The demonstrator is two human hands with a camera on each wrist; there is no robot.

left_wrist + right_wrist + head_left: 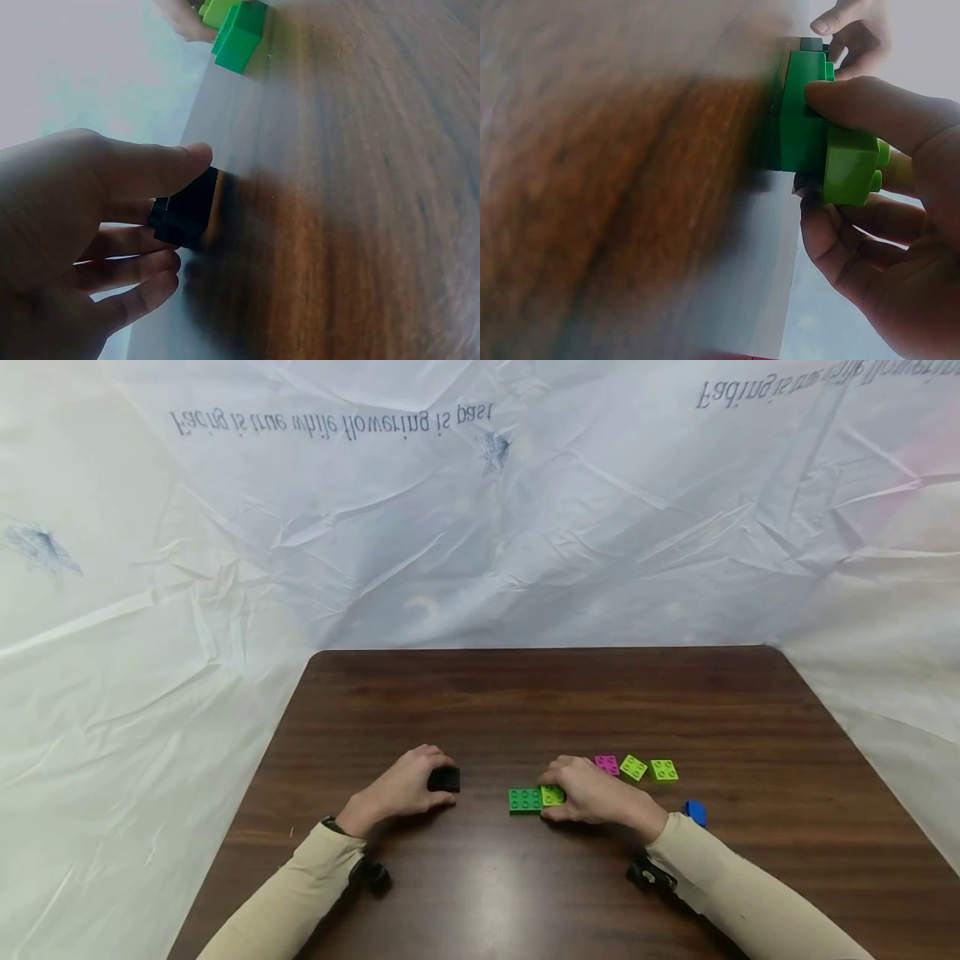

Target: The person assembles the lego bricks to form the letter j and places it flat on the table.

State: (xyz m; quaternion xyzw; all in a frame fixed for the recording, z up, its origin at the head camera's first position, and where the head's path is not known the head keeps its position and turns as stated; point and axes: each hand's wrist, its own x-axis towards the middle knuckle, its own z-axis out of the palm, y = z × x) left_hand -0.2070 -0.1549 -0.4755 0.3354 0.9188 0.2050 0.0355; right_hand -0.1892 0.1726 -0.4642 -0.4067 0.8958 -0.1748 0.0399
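My left hand [405, 783] grips a black toy brick [444, 779] on the table. In the left wrist view the thumb lies along one side of the black brick [189, 210], and the index finger is partly hidden behind it. My right hand [600, 791] pinches a lime green brick [552, 795] between thumb and fingers. That brick sits on the right end of a longer dark green brick [525, 801], studs upward. The right wrist view has the lime brick [851, 166] on top of the dark green one [802, 112], with the thumb tip touching the dark green side.
Beyond the right hand lie a magenta brick [607, 765] and two lime bricks, one turned [633, 767] and one farther right [664, 770]. A blue brick [695, 812] rests near the right sleeve. Wrinkled white sheeting [480, 527] hangs around the brown table [480, 710].
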